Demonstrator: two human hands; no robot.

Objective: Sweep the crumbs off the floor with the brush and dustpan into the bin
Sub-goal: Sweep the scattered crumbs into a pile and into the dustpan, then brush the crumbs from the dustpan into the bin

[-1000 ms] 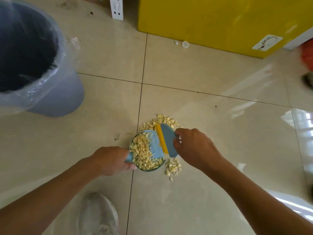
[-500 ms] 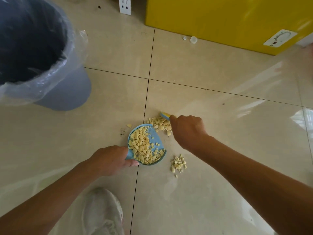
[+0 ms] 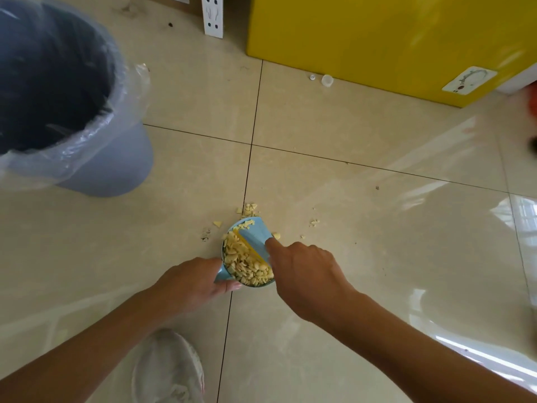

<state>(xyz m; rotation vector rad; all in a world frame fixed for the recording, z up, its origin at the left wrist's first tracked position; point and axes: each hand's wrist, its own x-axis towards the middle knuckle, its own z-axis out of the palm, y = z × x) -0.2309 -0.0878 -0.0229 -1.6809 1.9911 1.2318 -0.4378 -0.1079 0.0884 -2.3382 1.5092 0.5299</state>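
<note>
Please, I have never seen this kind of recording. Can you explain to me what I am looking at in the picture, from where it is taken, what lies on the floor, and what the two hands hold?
There is no machine here: a person works with bare hands. The picture comes from a camera worn on the head, looking forward and down, so the arms enter from below.

The left hand grips the handle of a small blue dustpan, which is full of pale yellow crumbs. The right hand holds a blue brush with yellow bristles, resting over the pan.

On the beige tiled floor a few loose crumbs lie beyond the pan. At upper left stands the grey bin, lined with a clear plastic bag. A yellow box stands at the top, and a white shoe shows below.
</note>
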